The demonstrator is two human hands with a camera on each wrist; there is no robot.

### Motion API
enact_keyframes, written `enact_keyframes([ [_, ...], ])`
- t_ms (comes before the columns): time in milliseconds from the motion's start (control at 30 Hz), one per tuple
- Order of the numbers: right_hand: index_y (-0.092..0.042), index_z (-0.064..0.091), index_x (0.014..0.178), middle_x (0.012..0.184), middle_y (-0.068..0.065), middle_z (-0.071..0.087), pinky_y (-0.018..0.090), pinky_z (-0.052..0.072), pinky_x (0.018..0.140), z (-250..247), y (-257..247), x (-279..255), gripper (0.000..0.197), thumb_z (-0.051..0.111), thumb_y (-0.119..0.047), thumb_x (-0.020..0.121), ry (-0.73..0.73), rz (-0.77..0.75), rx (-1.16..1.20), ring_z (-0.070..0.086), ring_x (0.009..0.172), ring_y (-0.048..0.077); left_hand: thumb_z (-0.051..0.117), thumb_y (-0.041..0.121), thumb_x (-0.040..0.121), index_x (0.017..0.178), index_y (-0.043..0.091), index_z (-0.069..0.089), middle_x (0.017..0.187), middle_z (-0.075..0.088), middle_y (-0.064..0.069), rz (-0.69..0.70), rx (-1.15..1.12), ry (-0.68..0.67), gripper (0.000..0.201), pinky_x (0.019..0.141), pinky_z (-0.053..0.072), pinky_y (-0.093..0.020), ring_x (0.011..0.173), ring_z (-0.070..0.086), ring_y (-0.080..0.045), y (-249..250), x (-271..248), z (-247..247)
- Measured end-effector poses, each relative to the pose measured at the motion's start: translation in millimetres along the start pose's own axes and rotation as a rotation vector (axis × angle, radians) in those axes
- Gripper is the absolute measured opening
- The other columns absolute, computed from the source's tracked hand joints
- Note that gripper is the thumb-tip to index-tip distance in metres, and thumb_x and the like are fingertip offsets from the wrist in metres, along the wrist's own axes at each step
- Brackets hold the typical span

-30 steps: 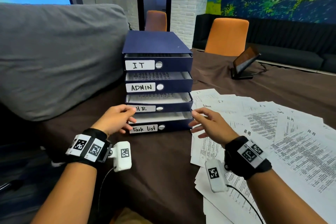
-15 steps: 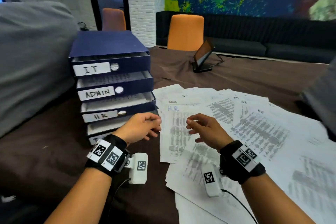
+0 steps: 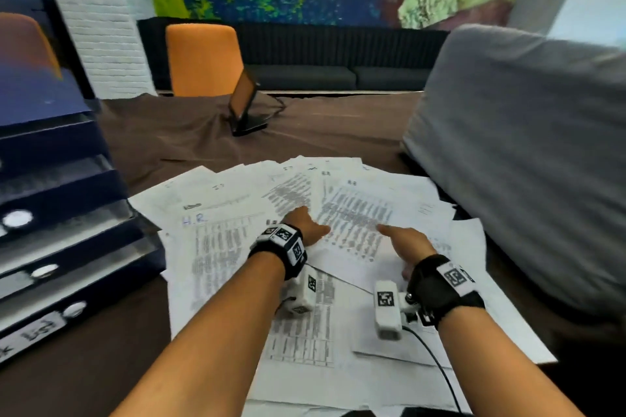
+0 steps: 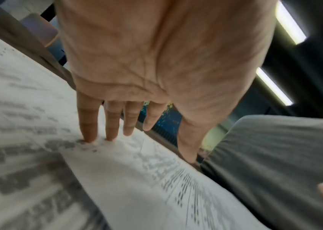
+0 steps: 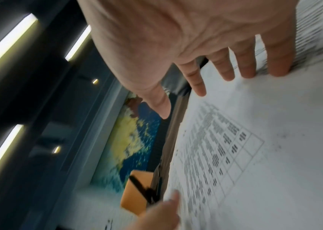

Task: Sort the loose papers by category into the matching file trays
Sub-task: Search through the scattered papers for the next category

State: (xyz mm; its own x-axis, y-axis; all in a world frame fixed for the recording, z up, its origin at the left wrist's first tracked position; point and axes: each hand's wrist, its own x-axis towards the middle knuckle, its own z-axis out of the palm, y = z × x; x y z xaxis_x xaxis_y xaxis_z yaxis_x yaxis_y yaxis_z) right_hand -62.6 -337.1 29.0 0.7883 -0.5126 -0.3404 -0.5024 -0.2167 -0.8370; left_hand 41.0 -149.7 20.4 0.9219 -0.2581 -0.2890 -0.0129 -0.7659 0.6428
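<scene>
Loose printed papers (image 3: 352,223) lie fanned over the brown table, several with hand-written headings; one at the left reads "H.R" (image 3: 194,220). The blue stack of file trays (image 3: 67,186) stands at the left edge, its labels mostly cut off. My left hand (image 3: 306,223) lies flat on the sheets with straight fingers (image 4: 89,133) touching the paper (image 4: 137,179). To its right, my right hand (image 3: 403,240) spreads straight fingers (image 5: 278,66) on a printed table sheet (image 5: 235,147). Neither hand grips anything.
A large grey cushion (image 3: 525,162) crowds the table's right side against the papers. A tablet on a stand (image 3: 244,108) sits at the back middle, an orange chair (image 3: 203,61) behind it. A cable (image 3: 437,362) trails from my right wrist.
Both hands have left the front of the trays and moved right over the papers, where their fingers now lie on the sheets. The head view has swung right.
</scene>
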Motion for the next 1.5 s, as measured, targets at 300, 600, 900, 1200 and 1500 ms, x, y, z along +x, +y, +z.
enact_keyframes([
  [300,-0.003,0.040,0.136,0.119,0.017,0.059,0.026,0.040,0.055,-3,21,25,0.081,0.082,-0.036,0.075,0.080,0.185,0.263,0.060,0.086,0.028,0.076,0.019,0.085,0.101,0.004,0.062,0.118,0.066,-0.015,-0.043,0.198,0.070,0.026,0.082,0.052,-0.030,0.105,0.065,-0.030,8,-2,18],
  [600,0.003,0.063,0.110,0.102,0.009,0.067,0.028,0.050,0.070,-1,21,4,0.044,0.080,-0.026,0.082,0.023,0.030,0.303,0.064,0.087,0.026,0.080,0.024,0.084,0.121,0.006,0.064,0.102,0.076,-0.009,0.011,-0.505,0.062,0.045,0.082,0.060,-0.039,0.084,0.075,-0.025,-44,-36,-19],
  [900,-0.004,0.067,0.102,0.094,0.013,0.074,0.046,0.059,0.083,38,21,-43,0.024,0.076,-0.019,0.085,-0.206,-0.150,0.253,0.072,0.086,0.031,0.074,0.064,0.072,0.130,0.012,0.058,0.128,0.062,-0.004,-0.074,-0.393,-0.040,0.080,0.109,0.038,-0.043,0.112,0.059,-0.025,-100,-86,-43],
  [1200,-0.010,0.067,0.077,0.078,0.004,0.068,0.026,0.054,0.059,61,-6,-42,0.010,0.070,-0.009,0.087,-0.283,-0.348,0.038,0.065,0.066,0.014,0.099,0.042,0.052,0.146,0.012,0.042,0.121,0.071,-0.012,-0.155,-0.750,-0.017,0.114,0.106,0.045,-0.053,0.113,0.066,-0.034,-152,-61,-62],
  [1500,-0.005,0.070,0.075,0.070,-0.001,0.062,0.036,0.052,0.066,49,-71,-12,0.019,0.060,-0.009,0.090,-0.035,-0.612,-0.072,0.056,0.069,0.013,0.069,0.012,0.092,0.122,0.011,0.064,0.105,0.077,-0.005,-0.105,-0.874,0.039,0.031,0.085,0.055,-0.041,0.099,0.071,-0.033,-127,-74,-50],
])
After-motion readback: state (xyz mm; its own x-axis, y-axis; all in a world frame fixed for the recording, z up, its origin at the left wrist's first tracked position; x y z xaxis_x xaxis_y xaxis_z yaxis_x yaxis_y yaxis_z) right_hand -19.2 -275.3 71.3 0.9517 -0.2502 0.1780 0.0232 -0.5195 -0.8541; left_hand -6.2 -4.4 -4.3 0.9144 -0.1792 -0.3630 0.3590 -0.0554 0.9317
